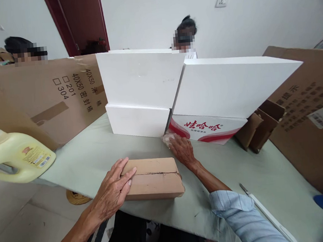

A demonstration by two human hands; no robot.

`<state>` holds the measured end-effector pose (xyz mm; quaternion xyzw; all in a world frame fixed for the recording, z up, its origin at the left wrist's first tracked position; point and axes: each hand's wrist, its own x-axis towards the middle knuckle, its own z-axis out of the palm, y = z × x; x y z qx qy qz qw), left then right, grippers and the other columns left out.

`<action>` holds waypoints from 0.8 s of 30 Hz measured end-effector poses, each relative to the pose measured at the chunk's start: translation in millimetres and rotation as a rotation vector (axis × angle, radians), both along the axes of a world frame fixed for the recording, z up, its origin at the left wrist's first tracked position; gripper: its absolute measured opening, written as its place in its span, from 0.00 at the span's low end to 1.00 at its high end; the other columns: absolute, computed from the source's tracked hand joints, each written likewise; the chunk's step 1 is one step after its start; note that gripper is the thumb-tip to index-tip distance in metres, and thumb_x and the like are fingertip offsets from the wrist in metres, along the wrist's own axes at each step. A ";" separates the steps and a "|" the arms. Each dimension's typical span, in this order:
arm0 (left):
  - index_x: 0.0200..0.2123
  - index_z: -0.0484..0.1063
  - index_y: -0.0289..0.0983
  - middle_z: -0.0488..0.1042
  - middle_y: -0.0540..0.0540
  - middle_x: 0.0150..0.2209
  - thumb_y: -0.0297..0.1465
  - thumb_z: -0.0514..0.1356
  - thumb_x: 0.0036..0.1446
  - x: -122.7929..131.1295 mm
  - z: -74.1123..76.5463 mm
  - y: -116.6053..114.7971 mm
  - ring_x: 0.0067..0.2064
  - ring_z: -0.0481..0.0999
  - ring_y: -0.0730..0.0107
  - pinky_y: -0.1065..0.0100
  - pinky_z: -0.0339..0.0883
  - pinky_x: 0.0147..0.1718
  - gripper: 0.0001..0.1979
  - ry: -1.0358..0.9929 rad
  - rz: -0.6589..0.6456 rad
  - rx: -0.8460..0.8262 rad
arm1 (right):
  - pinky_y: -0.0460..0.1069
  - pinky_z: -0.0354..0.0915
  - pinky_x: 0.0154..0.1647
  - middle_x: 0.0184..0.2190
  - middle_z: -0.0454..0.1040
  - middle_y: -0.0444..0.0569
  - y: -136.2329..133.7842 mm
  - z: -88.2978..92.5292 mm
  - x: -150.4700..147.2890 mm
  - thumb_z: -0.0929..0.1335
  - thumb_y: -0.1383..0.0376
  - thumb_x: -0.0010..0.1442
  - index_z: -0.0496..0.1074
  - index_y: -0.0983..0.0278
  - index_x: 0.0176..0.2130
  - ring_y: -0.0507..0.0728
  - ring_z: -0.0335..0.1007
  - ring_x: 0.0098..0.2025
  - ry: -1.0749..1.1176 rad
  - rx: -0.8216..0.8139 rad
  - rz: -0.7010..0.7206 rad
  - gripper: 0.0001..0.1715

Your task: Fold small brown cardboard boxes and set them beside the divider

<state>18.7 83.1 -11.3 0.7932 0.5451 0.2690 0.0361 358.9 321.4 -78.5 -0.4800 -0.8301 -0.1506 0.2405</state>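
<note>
A small brown cardboard box [155, 178] lies near the table's front edge, with a dark seam along its top. My left hand [114, 183] rests on its left end, fingers stretched over the top flap. Farther back, my right hand [181, 149] reaches to the foot of the white boxes, its fingers closed on crumpled clear plastic [168, 138]. Just behind it stands a white box with red waves and red lettering [207, 129]. The right fingertips are partly hidden by the hand and plastic.
Plain white boxes [140, 77] are stacked across the table's back. Large cartons stand left [43, 97] and right [305, 123]. A yellow jug [20, 156] sits at the left edge. A box cutter [265, 210] lies by my right sleeve. Two people are behind the boxes.
</note>
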 end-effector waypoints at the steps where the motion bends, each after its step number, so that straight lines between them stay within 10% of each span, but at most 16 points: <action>1: 0.72 0.69 0.50 0.57 0.44 0.78 0.32 0.50 0.77 -0.1 0.0 0.1 0.77 0.61 0.43 0.39 0.64 0.72 0.25 -0.002 -0.002 -0.003 | 0.61 0.63 0.56 0.68 0.72 0.59 -0.7 -2.0 0.8 0.62 0.57 0.76 0.76 0.60 0.63 0.70 0.68 0.58 -0.013 -0.007 -0.007 0.24; 11: 0.69 0.73 0.46 0.60 0.41 0.77 0.33 0.49 0.78 -0.5 2.0 3.0 0.76 0.61 0.47 0.41 0.63 0.73 0.24 -0.020 -0.008 -0.023 | 0.65 0.62 0.62 0.75 0.62 0.64 -7.9 -9.9 -0.3 0.65 0.59 0.73 0.69 0.61 0.70 0.74 0.61 0.69 -0.108 -0.109 -0.027 0.29; 19: 0.73 0.67 0.44 0.56 0.37 0.78 0.43 0.56 0.75 -13.8 16.4 8.8 0.78 0.57 0.45 0.39 0.59 0.73 0.27 0.012 -0.082 -0.134 | 0.68 0.68 0.61 0.76 0.57 0.72 -23.3 20.6 3.6 0.65 0.59 0.71 0.61 0.69 0.74 0.76 0.65 0.70 -0.011 -0.155 -0.053 0.38; 24: 0.78 0.57 0.49 0.49 0.35 0.80 0.48 0.72 0.61 -24.6 26.5 9.1 0.79 0.52 0.36 0.35 0.59 0.72 0.47 0.040 -0.152 -0.191 | 0.64 0.73 0.62 0.70 0.70 0.63 -76.9 43.4 19.7 0.62 0.47 0.75 0.66 0.62 0.72 0.70 0.71 0.68 0.481 -0.329 0.113 0.36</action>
